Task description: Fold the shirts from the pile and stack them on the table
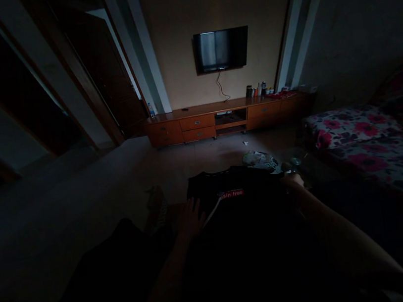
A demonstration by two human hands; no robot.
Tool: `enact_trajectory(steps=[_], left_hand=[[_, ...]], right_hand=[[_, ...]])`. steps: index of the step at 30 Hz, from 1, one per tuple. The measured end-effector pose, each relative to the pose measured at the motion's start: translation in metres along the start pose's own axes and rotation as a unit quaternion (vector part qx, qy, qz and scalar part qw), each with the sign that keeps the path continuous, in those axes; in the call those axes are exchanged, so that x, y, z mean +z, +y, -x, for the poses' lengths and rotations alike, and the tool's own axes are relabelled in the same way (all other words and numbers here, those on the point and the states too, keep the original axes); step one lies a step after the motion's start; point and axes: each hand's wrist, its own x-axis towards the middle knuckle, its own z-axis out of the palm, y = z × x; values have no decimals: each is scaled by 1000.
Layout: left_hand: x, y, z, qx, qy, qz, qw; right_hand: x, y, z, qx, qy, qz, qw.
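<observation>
A black T-shirt (244, 240) is spread out in front of me, with its neckline at the far end. A red label with white lettering (233, 194) shows on its chest. My left hand (190, 218) rests on the left side of the shirt, fingers spread. Beside it a thin pale strip (213, 212) runs slantwise up to the label; I cannot make out what it is. My right hand (294, 182) is closed at the shirt's right sleeve, seemingly gripping the cloth. Deep shadow hides most of the shirt and what lies beneath it.
Another dark garment (116, 263) lies to the left. Beyond the shirt are a printed plastic bag (261, 160) and a low wooden cabinet (197, 121), under a wall-mounted television (222, 49). A flowered sofa (364, 138) stands at right. Several bottles (255, 90) stand on the cabinet.
</observation>
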Motion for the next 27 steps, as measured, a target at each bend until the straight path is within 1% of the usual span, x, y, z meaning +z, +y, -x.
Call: enact_trajectory(steps=[1, 2, 3, 4, 5, 6, 7, 8, 9, 10, 11, 13, 16, 17, 18, 20, 22, 24, 26, 27], left_hand=[[-1, 1, 0, 0, 1, 2, 1000], [-1, 1, 1, 0, 3, 4, 1000], [-1, 1, 1, -1, 4, 5, 1000], [-2, 2, 1, -2, 4, 5, 1000], [-2, 2, 1, -2, 3, 4, 1000], [-2, 2, 1, -1, 1, 3, 1000], [-1, 2, 2, -1, -1, 1, 1000], [-1, 2, 2, 0, -3, 0, 1000], [-1, 1, 2, 1, -3, -2, 1000], [0, 1, 2, 0, -3, -4, 1000], [0, 0, 1, 0, -2, -6, 1000], [-2, 0, -3, -4, -11, -11, 1000], [-10, 3, -16, -27, -34, -10, 999], [-13, 5, -21, -36, -34, -9, 999], [-15, 7, -26, -41, -26, -11, 999], [-16, 10, -35, -28, 0, -18, 999], [-11, 11, -41, -8, 14, -21, 1000], [-6, 11, -44, -4, 15, -16, 1000], [-7, 13, -45, -23, 27, -13, 999], [-11, 15, -44, -34, 40, -13, 999]], right_hand=[[-4, -4, 4, 16, 2, 3, 1000], [-6, -10, 12, 18, 9, 6, 1000], [-7, -17, 22, -2, 18, 8, 1000], [-5, -24, 36, -45, 24, 11, 999], [-1, -32, 50, -106, 15, 19, 994], [5, -40, 66, -175, -9, 32, 984], [11, -46, 81, -237, -48, 48, 969], [18, -51, 95, -285, -91, 63, 952], [24, -55, 105, -315, -130, 73, 937], [29, -58, 112, -331, -156, 78, 927], [32, -60, 115, -338, -167, 78, 923], [34, -61, 111, -338, -158, 73, 925], [33, -58, 89, -326, -124, 67, 935], [35, -56, 83, -326, -117, 66, 936], [39, -54, 78, -331, -115, 67, 934], [52, -48, 74, -344, -126, 79, 927], [68, -41, 77, -349, -138, 93, 922], [82, -38, 81, -342, -138, 96, 924], [86, -39, 85, -336, -117, 80, 931], [84, -40, 86, -331, -98, 63, 936]])
